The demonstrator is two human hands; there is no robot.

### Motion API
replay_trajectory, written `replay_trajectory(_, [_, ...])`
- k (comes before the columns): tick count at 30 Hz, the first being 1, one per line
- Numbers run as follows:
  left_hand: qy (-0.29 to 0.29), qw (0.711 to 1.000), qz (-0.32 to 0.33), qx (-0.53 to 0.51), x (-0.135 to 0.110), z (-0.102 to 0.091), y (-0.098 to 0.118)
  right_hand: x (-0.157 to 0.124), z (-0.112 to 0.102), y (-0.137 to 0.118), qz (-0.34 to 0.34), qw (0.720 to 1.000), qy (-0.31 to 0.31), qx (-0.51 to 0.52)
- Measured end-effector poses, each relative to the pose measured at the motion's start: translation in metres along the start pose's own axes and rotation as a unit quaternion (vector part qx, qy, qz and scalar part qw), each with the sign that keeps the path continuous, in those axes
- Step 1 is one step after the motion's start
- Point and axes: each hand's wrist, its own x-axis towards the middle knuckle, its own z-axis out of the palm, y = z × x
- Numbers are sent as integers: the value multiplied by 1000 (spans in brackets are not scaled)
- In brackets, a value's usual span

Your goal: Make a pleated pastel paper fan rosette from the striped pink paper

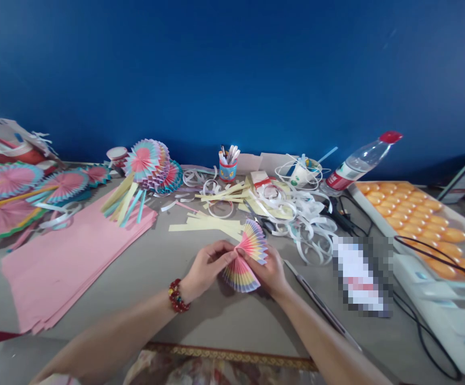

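A pleated paper fan (245,271) in pink, yellow and lilac is spread into two half-opened wings above the table's front part. My left hand (212,263) pinches it at the narrow middle, thumb and fingers pressed together. On the other side my right hand (271,272) grips the same fan, its thumb near the centre and its fingers behind the folds, partly hidden. Just beyond the fan lie pale yellow paper strips (204,223). A long slim metal tool (322,303), perhaps a craft knife, rests beside my right forearm.
Pink paper sheets (75,256) and finished paper rosettes (66,184) lie at left. Curled white strips (304,219), a pen cup (228,167) and a tilted-looking bottle (356,166) stand or lie behind. At right are an orange bumpy panel (412,214) and black cables (425,326).
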Motion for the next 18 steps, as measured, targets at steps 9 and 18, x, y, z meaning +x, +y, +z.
replay_trajectory(9, [-19, 974, -121, -192, -1, 4, 6, -5, -4, 8, 16, 998, -29, 44])
replay_trajectory(18, [-29, 973, -113, -197, 0, 2, 3, -3, -6, 7, -26, 997, -40, 58])
